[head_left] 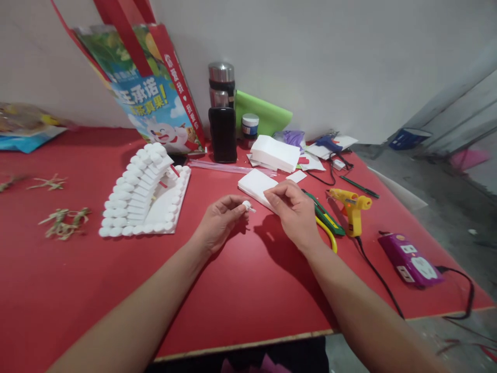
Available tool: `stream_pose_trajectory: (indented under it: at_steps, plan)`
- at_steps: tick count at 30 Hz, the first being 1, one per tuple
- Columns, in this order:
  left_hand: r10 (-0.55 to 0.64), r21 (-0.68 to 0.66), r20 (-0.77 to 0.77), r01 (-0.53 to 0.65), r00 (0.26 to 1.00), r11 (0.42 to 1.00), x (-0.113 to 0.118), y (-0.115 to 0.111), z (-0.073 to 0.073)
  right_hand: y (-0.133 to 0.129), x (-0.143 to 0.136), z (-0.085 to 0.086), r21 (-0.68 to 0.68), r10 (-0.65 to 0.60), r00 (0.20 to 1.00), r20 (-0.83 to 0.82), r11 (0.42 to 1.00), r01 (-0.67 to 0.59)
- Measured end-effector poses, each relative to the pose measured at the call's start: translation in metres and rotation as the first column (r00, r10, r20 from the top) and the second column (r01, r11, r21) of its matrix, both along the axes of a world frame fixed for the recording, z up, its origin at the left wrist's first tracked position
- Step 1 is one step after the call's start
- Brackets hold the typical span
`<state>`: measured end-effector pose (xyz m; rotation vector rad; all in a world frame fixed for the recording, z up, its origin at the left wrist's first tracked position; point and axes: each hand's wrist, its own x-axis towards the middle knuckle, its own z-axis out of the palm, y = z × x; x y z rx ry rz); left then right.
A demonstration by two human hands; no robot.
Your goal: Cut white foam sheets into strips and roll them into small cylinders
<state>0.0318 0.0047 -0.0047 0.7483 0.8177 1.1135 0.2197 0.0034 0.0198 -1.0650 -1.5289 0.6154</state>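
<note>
Gently does it: I'd want this small rounded white piece (247, 204) held by its edge with light, steady pressure, so the soft-looking shape doesn't flatten and its thin end stays exposed. It sits between the thumb and forefinger of my left hand (220, 218), which are closed on it, the thin end pointing toward my right hand (295, 210). There the thumb and forefinger are drawn together beside the stack of white sheets (257, 182), probably bare, though I can't tell for certain.
</note>
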Motion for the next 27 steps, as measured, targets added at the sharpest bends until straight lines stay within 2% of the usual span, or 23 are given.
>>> stream_pose_trajectory:
  at_steps: [4,7,10,14,20,27]
  plan:
    - [-0.008,-0.005,-0.005,0.008,1.000,1.000,0.001,0.000,0.000,0.006,0.003,-0.005,-0.180,-0.059,0.962,-0.268,0.984,0.010]
    - [-0.008,-0.004,-0.005,0.008,1.000,1.000,0.001,0.000,0.000,0.012,0.003,-0.009,-0.345,-0.070,0.889,-0.452,0.933,-0.102]
    - [-0.010,-0.003,-0.006,0.010,1.000,1.000,0.001,0.000,-0.001,0.014,0.001,-0.010,-0.428,-0.040,0.830,-0.557,0.870,-0.245]
    - [-0.007,-0.001,-0.008,0.007,1.000,1.000,0.000,-0.001,0.000,0.012,-0.001,-0.013,-0.459,-0.003,0.825,-0.565,0.832,-0.311]
    - [-0.008,-0.001,0.005,0.008,1.000,1.000,0.001,0.000,0.000,0.012,-0.002,-0.019,-0.430,0.019,0.838,-0.546,0.851,-0.300]
    - [-0.015,-0.001,0.007,0.015,1.000,1.000,0.001,0.000,0.000,0.010,-0.004,-0.016,-0.438,0.035,0.881,-0.473,0.858,-0.269]
